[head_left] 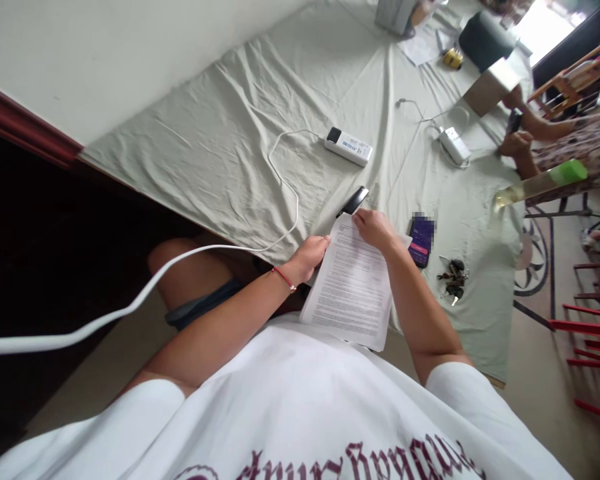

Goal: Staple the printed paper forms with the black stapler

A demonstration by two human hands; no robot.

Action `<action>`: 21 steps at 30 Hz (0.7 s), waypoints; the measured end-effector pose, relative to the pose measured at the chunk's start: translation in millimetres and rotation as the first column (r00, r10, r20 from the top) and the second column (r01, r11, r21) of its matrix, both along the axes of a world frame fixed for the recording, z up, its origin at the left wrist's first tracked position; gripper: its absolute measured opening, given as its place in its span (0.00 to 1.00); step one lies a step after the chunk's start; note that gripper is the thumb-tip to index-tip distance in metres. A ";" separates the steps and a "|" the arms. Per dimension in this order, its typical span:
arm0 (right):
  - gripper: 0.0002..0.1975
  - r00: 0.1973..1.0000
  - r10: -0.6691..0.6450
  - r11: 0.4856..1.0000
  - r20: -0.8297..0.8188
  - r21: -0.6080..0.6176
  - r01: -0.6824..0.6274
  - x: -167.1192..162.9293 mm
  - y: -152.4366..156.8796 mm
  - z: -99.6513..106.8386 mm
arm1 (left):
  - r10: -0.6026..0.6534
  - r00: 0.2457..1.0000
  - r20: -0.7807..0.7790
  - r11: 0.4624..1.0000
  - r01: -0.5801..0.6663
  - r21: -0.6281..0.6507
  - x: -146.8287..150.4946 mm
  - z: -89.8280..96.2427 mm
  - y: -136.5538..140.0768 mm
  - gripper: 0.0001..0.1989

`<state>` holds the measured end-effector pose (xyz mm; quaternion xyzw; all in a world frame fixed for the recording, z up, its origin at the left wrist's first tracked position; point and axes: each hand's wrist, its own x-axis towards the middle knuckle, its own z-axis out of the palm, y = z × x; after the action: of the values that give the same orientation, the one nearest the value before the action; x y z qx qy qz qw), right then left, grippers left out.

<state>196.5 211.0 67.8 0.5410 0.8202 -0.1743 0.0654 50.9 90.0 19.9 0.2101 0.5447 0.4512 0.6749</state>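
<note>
A stack of printed paper sheets (pixel 353 287) lies tilted across my lap and the table's near edge. Closed on its left edge is my left hand (pixel 311 258), thumb on top, with a red string bracelet at the wrist. My right hand (pixel 375 229) pinches the sheets by their far edge, fingers bent. Just beyond that edge sits a glossy black object shaped like a stapler (pixel 354 201), close to my right fingertips. To the right of the papers lie a phone (pixel 420 248) with a lit screen and a bunch of keys (pixel 453 279).
A pale green cloth (pixel 230 140) covers the table. On it are a white corded device (pixel 349 147), a second white device (pixel 454 147), a box (pixel 491 87) and a yellow item (pixel 453 59). A green-capped bottle (pixel 540 183) stands near another person's hands (pixel 517 142). Red chairs (pixel 587 323) stand right.
</note>
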 end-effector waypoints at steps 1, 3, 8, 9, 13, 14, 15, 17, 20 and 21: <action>0.19 1.000 -0.001 1.000 0.011 -0.010 0.001 -0.3 1.2 -2.1 | 0.013 0.999 -0.031 1.000 -0.014 -0.015 1.2 -0.1 0.6 0.18; 0.19 1.000 0.001 1.000 0.019 -0.029 0.000 -1.0 3.7 -6.6 | 0.024 0.996 -0.086 0.999 -0.027 -0.031 3.4 0.0 2.0 0.20; 0.19 1.000 0.003 0.999 -0.006 -0.047 -0.003 -2.1 9.1 -15.9 | 0.048 0.980 -0.193 0.998 -0.056 -0.037 7.3 2.3 6.1 0.22; 0.20 1.000 -0.005 0.999 -0.009 -0.044 0.004 -2.1 9.7 -17.3 | 0.049 0.977 -0.206 0.997 -0.059 -0.041 7.9 2.7 7.0 0.23; 0.19 0.998 -0.064 0.998 -0.026 -0.015 0.063 -0.7 11.6 -21.2 | 0.040 0.974 -0.223 0.996 -0.056 -0.068 9.8 3.6 11.2 0.22; 0.19 0.997 -0.076 0.997 -0.030 -0.011 0.076 -0.4 12.3 -21.8 | 0.039 0.974 -0.224 0.995 -0.058 -0.076 10.2 3.9 12.1 0.22; 0.19 0.996 -0.083 0.997 -0.034 -0.011 0.082 -0.3 13.0 -22.3 | 0.040 0.973 -0.225 0.995 -0.061 -0.083 10.6 4.4 12.8 0.22; 0.18 0.996 -0.084 0.996 -0.042 -0.022 0.083 -0.5 14.5 -22.6 | 0.047 0.972 -0.231 0.993 -0.071 -0.098 11.2 6.1 13.3 0.22; 0.16 0.996 -0.070 0.997 -0.059 -0.046 0.067 -1.9 16.0 -22.2 | 0.056 0.970 -0.236 0.990 -0.084 -0.112 11.6 10.6 11.1 0.23; 0.16 0.996 -0.067 0.996 -0.066 -0.055 0.063 -2.4 16.2 -22.0 | 0.059 0.970 -0.236 0.990 -0.088 -0.114 11.5 12.3 10.0 0.23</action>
<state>194.1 227.2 45.8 0.5593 0.7989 -0.2164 0.0460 62.4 99.9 32.2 0.1989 0.6543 0.4134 0.6012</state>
